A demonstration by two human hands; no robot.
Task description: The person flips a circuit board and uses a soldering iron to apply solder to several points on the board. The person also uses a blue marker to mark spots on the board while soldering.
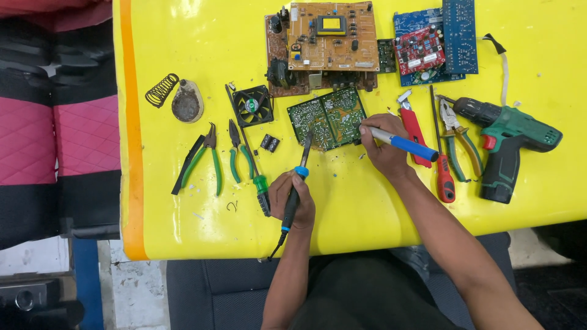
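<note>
**A:** What do we see from the head camera?

**B:** We look down on a yellow table (367, 208). Our left hand (292, 198) is closed around a black and blue soldering iron (293, 192), its tip resting on the near edge of a green circuit board (327, 116). Our right hand (380, 146) grips a blue and silver pen-shaped tool (400, 143), its front end touching the same board's right edge.

**A:** What lies around them?

**B:** Left of the iron lie a green-handled screwdriver (254, 165), two green pliers (214, 159) and a small black fan (252, 105). Farther left sit a coiled spring stand (161, 89) and a round pad (186, 105), perhaps a sponge; we cannot tell. Right of the pen lie a red knife (414, 128), a red screwdriver (441, 165), more pliers (457, 137) and a green drill (507, 140). Behind the green board sit a brown board (324, 43) and blue and red boards (434, 40).

**A:** Anything in the way?

**B:** Nothing covers the board; only two small black parts (269, 143) lie just beside it.
</note>
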